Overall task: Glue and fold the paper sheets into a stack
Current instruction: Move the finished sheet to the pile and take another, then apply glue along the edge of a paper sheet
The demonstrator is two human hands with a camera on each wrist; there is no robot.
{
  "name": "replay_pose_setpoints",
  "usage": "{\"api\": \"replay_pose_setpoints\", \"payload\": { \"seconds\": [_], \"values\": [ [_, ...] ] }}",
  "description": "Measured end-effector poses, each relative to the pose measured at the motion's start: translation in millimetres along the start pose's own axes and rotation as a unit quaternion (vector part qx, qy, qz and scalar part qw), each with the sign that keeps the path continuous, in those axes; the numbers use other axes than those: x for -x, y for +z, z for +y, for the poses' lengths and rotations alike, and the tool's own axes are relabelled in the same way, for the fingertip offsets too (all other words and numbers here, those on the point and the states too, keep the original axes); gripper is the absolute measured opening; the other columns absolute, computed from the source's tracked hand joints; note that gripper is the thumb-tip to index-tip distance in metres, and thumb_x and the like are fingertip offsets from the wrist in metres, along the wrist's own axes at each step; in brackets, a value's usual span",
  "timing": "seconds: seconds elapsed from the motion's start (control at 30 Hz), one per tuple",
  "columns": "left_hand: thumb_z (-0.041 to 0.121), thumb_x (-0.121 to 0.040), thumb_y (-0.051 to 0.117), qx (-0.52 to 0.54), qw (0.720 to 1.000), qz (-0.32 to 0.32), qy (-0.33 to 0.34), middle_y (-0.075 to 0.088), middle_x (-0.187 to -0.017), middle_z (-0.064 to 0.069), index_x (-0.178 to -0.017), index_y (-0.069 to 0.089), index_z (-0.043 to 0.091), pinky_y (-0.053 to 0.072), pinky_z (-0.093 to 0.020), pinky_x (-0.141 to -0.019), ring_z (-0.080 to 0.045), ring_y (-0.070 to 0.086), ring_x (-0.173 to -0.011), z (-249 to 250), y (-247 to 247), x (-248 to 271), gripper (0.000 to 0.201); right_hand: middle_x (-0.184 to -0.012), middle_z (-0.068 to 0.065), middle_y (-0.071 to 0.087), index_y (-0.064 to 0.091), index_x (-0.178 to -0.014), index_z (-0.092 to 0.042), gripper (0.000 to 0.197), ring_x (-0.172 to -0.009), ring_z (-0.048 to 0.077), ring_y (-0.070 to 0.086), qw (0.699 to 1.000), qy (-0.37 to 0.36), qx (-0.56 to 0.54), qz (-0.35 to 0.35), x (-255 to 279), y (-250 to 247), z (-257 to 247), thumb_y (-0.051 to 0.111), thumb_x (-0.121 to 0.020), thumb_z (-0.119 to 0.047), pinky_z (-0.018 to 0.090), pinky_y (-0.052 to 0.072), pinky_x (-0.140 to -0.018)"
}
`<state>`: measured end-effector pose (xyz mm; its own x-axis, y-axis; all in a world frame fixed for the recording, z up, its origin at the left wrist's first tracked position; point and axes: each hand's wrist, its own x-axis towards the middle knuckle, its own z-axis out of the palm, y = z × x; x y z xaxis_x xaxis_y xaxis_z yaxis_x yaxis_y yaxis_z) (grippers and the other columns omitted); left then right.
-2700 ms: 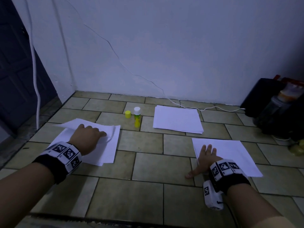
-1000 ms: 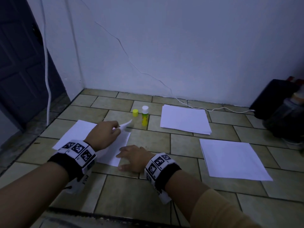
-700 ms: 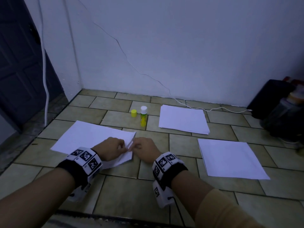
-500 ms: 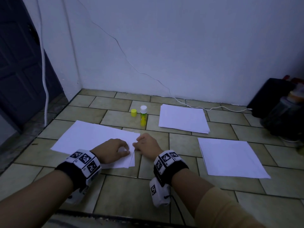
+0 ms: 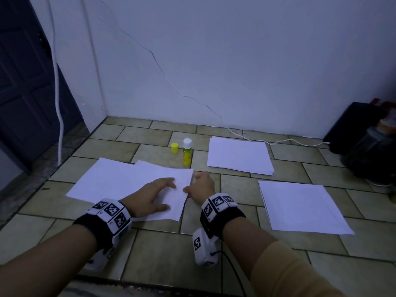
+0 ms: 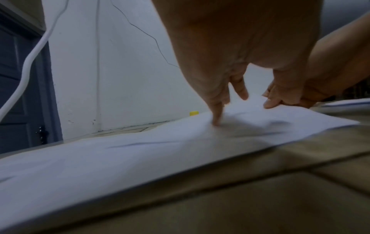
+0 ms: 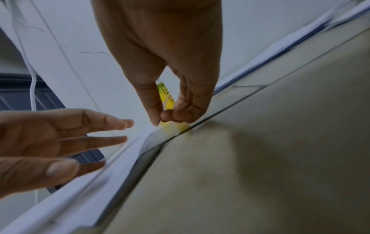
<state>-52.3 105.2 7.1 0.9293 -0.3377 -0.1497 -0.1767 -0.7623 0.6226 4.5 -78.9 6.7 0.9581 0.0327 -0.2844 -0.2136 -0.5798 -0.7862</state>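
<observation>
A white sheet (image 5: 177,181) lies folded over on the left paper pile (image 5: 102,179) on the tiled floor. My left hand (image 5: 158,194) rests flat on this sheet with its fingers spread; the fingertips (image 6: 217,121) press it down. At the sheet's right edge, my right hand (image 5: 199,185) has curled fingers, and thumb and forefinger (image 7: 160,118) pinch the paper near its far corner. Behind them stands a yellow glue stick (image 5: 186,152) with a white top, its yellow cap (image 5: 174,147) beside it. Two more paper stacks lie at the back (image 5: 239,155) and to the right (image 5: 300,206).
A black bag with a bottle (image 5: 364,136) stands at the right wall. A white cable (image 5: 267,142) runs along the floor behind the back stack. A dark door (image 5: 25,82) and a hanging white cord (image 5: 57,82) are at the left.
My right hand came over from the right stack to the left pile. The sheet's lifted corner was brought over and laid down. My left hand has gone from curled to flat on it.
</observation>
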Motion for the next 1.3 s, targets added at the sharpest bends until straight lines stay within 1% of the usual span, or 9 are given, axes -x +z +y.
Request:
{"api": "replay_pose_setpoints", "payload": {
  "seconds": [0.07, 0.13, 0.23, 0.57, 0.77, 0.9, 1.03, 1.1, 1.3],
  "values": [
    [0.087, -0.059, 0.042, -0.063, 0.997, 0.013, -0.03, 0.013, -0.154, 0.013, -0.142, 0.033, 0.021, 0.014, -0.024, -0.115, -0.015, 0.01, -0.148, -3.4, 2.3, -0.5, 0.106, -0.127, 0.013, 0.053, 0.044, -0.124, 0.0, 0.047, -0.114, 0.029, 0.055, 0.999, 0.009, 0.038, 0.002, -3.5, -10.7, 3.6, 0.065, -0.082, -0.007, 0.03, 0.047, -0.085],
    [0.096, -0.059, 0.033, -0.138, 0.983, -0.009, -0.123, -0.006, -0.16, 0.004, -0.153, 0.01, 0.011, 0.007, -0.038, -0.119, -0.018, -0.009, -0.148, -1.8, 2.6, 0.4, 0.128, -0.127, 0.015, 0.055, 0.036, -0.125, 0.002, 0.045, -0.112, 0.03, 0.055, 0.998, 0.018, 0.063, 0.005, -7.3, -25.4, 9.5, 0.056, -0.086, -0.006, 0.03, 0.045, -0.082],
    [0.071, -0.082, 0.049, -0.218, 0.951, -0.042, -0.214, -0.017, -0.16, -0.006, -0.152, -0.008, 0.006, 0.008, -0.051, -0.117, -0.026, -0.014, -0.148, 1.6, 1.8, 0.9, 0.111, -0.125, 0.018, 0.054, 0.032, -0.128, 0.003, 0.043, -0.111, 0.033, 0.056, 0.995, 0.02, 0.093, 0.021, -12.8, -55.8, 18.9, 0.049, -0.09, -0.007, 0.031, 0.043, -0.081],
    [0.055, -0.089, 0.055, -0.268, 0.935, -0.092, -0.215, 0.003, -0.162, -0.002, -0.152, 0.013, 0.015, 0.011, -0.052, -0.117, -0.022, -0.003, -0.149, 2.4, -25.2, 0.4, 0.086, -0.107, 0.014, 0.055, 0.041, -0.107, -0.006, 0.021, -0.091, 0.029, 0.052, 0.985, 0.037, 0.166, 0.033, -24.3, -107.9, 47.7, 0.049, -0.088, -0.008, 0.031, 0.041, -0.073],
    [0.032, -0.096, 0.052, -0.293, 0.921, -0.099, -0.236, 0.025, -0.154, 0.0, -0.148, 0.026, 0.017, 0.018, -0.05, -0.115, -0.02, 0.021, -0.143, -0.7, -42.1, 3.2, 0.06, -0.119, 0.014, 0.055, 0.028, -0.143, -0.017, 0.064, -0.108, 0.029, 0.053, 0.98, -0.021, 0.196, 0.003, -12.6, -107.8, 53.8, 0.051, -0.087, 0.002, 0.031, 0.044, -0.085],
    [0.011, -0.097, 0.039, -0.25, 0.931, -0.07, -0.258, 0.028, -0.154, -0.002, -0.147, 0.029, 0.017, 0.021, -0.047, -0.116, -0.02, 0.026, -0.142, -26.9, -46.6, 1.7, 0.051, -0.144, 0.008, 0.041, 0.045, -0.139, -0.016, 0.05, -0.129, 0.023, 0.043, 0.965, -0.045, 0.257, -0.028, -5.4, -107.3, 55.3, 0.048, -0.091, -0.001, 0.025, 0.033, -0.103],
    [0.027, -0.1, 0.044, -0.197, 0.95, -0.017, -0.244, 0.048, -0.13, -0.005, -0.122, 0.048, 0.012, 0.036, -0.036, -0.102, -0.02, 0.048, -0.113, -33.6, -41.6, -4.1, 0.027, -0.144, 0.009, 0.032, 0.047, -0.137, -0.016, 0.05, -0.126, 0.023, 0.045, 0.954, -0.03, 0.294, -0.052, -0.4, -102.8, 55.2, 0.062, -0.09, -0.023, 0.027, 0.036, -0.102],
    [0.04, -0.096, 0.053, -0.207, 0.948, -0.015, -0.243, 0.044, -0.117, 0.002, -0.113, 0.048, 0.015, 0.038, -0.038, -0.099, -0.019, 0.048, -0.104, -30.7, -37.5, -5.2, 0.031, -0.144, 0.01, 0.028, 0.044, -0.138, -0.017, 0.06, -0.125, 0.025, 0.046, 0.95, -0.026, 0.304, -0.063, 0.8, -100.5, 55.1, 0.069, -0.085, -0.029, 0.029, 0.039, -0.101],
    [0.016, -0.093, 0.053, -0.227, 0.948, -0.017, -0.222, 0.036, -0.142, -0.002, -0.113, 0.048, 0.018, 0.031, -0.043, -0.106, -0.021, 0.04, -0.124, -28.3, -37.7, -3.4, 0.02, -0.153, 0.01, 0.013, 0.042, -0.14, -0.021, 0.06, -0.14, 0.028, 0.018, 0.927, -0.058, 0.367, -0.044, 4.1, -98.3, 56.2, 0.065, -0.086, -0.033, 0.037, 0.034, -0.107]
  ]
}}
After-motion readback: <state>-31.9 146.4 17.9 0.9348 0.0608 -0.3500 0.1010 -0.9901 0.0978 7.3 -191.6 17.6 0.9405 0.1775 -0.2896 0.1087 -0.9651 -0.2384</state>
